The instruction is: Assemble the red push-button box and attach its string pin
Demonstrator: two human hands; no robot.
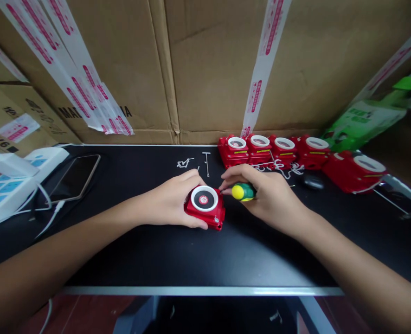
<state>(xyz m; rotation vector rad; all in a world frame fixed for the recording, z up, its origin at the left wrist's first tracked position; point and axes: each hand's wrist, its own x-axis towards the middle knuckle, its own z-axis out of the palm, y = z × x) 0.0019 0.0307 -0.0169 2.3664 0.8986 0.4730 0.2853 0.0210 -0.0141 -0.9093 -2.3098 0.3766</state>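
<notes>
My left hand [174,199] is wrapped round the left side of a red box-shaped device [208,217] with a white ring and a dark round face on top. In my right hand [271,195] is a screwdriver, its green and yellow handle [244,191] showing between thumb and fingers. The screwdriver's tip is near the device's upper right corner; whether it touches a screw there I cannot tell. Behind the device lie a small T-shaped metal rod [207,164] and a short piece of chain [183,163].
Several similar red devices [261,147] stand in a row at the back right, with loose chains [284,167] before them. A black oval object [312,182] and a green bottle [365,118] are at right. At left lie a phone [76,176] and a white power strip [21,183]. Cardboard boxes [205,69] wall the back.
</notes>
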